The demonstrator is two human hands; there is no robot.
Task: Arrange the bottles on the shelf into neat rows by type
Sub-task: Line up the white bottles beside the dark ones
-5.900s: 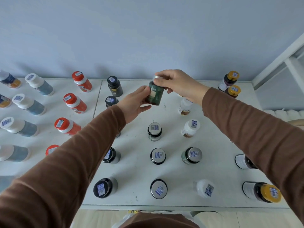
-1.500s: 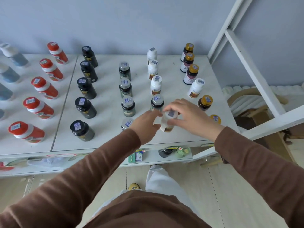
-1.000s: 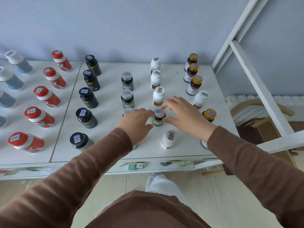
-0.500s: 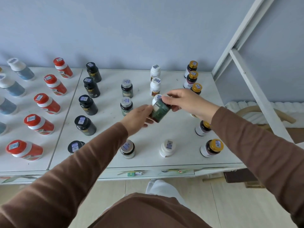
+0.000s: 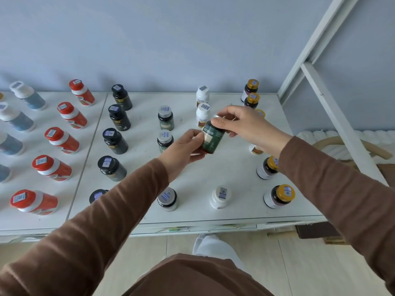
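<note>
White shelf (image 5: 213,171) with rows of upright capped bottles (image 5: 116,116).

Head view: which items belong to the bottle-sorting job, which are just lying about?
Job:
green bottle, held by left hand and right hand
silver-capped row
white bottles
gold-capped bottles
black bottles
red bottles
shelf

Lying about:
white frame
cardboard box

A dark green, silver-capped bottle (image 5: 212,139) is held tilted above the white shelf (image 5: 224,167), pinched by the right hand (image 5: 245,127) at its cap and gripped by the left hand (image 5: 183,150) from nine o'clock.
</note>
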